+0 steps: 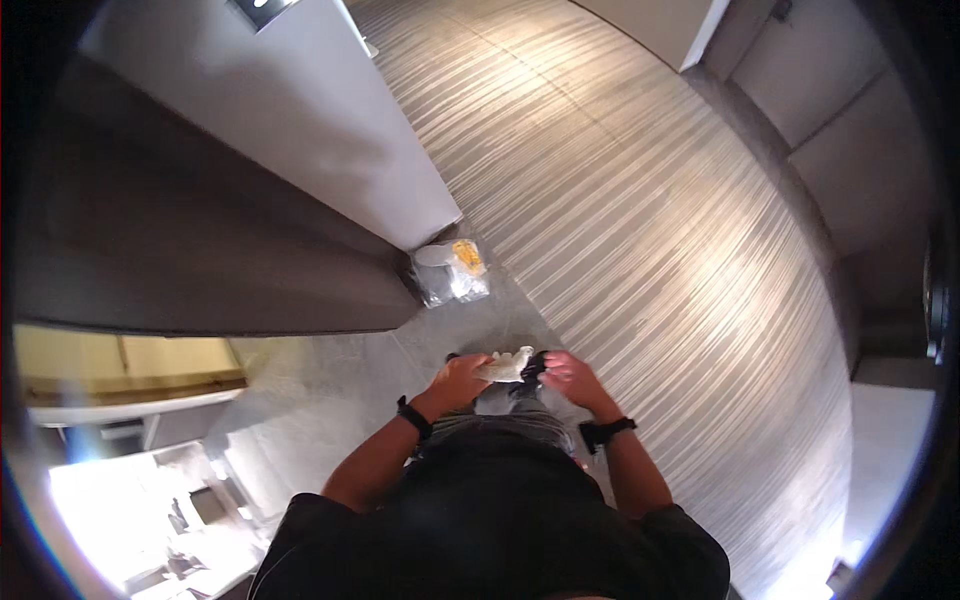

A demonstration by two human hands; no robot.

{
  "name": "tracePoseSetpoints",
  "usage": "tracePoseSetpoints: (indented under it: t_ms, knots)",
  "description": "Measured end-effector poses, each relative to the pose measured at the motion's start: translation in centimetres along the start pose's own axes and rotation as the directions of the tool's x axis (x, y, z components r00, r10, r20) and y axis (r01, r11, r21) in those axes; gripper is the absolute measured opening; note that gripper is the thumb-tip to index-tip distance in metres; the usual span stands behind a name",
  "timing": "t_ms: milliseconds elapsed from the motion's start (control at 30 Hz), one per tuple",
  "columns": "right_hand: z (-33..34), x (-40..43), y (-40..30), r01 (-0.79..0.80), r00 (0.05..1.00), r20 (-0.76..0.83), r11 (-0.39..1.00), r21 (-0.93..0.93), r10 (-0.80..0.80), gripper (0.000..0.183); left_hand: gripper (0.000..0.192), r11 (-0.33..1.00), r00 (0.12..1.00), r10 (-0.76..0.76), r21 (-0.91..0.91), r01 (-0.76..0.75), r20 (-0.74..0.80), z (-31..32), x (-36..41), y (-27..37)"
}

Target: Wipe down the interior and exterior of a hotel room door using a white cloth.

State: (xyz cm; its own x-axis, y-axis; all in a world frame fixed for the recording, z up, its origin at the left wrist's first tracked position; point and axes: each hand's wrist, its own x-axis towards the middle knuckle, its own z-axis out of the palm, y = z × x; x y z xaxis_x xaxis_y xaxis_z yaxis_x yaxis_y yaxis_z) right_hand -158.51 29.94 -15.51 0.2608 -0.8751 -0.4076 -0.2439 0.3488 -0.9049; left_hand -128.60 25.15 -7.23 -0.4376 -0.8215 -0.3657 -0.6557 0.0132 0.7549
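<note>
My left hand (459, 384) holds the left end of a small, pale, crumpled item (504, 367) in front of my waist; the picture does not settle what it is, perhaps a glove or thin plastic. My right hand (574, 379) is just to the right of it, with bent fingers and a small gap between them and the pale item. Whether the right hand holds anything cannot be made out. Dark shoes show behind and between the hands. Each wrist wears a black band.
A clear plastic bag (451, 274) with white and yellow contents lies on the grey floor by the end of a white wall (322, 127). Striped carpet (637, 210) spreads ahead and right. A brightly lit, cluttered counter (180, 510) stands at lower left.
</note>
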Motion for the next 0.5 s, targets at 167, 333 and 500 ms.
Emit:
tracePoseSetpoints:
  t_ms: [167,333,500]
  knots:
    - [7.9,3.0,-10.1,0.29,0.939,0.229,0.947,-0.135,-0.255,0.043,0.046,0.993,0.995,-0.072,-0.094,0.066,-0.063,-3.2,-3.4,-3.1]
    - [15.8,6.7,-13.7,0.454,0.891,0.155,0.826,-0.334,-0.427,0.029,0.042,0.962,0.979,-0.119,-0.262,0.073,-0.166,-8.4,-8.9,-7.1]
    - [22.6,8.4,-19.0,0.522,0.851,0.164,0.771,-0.364,-0.499,0.019,0.039,0.932,0.937,-0.179,-0.356,0.064,-0.301,-14.3,-15.3,-12.3]
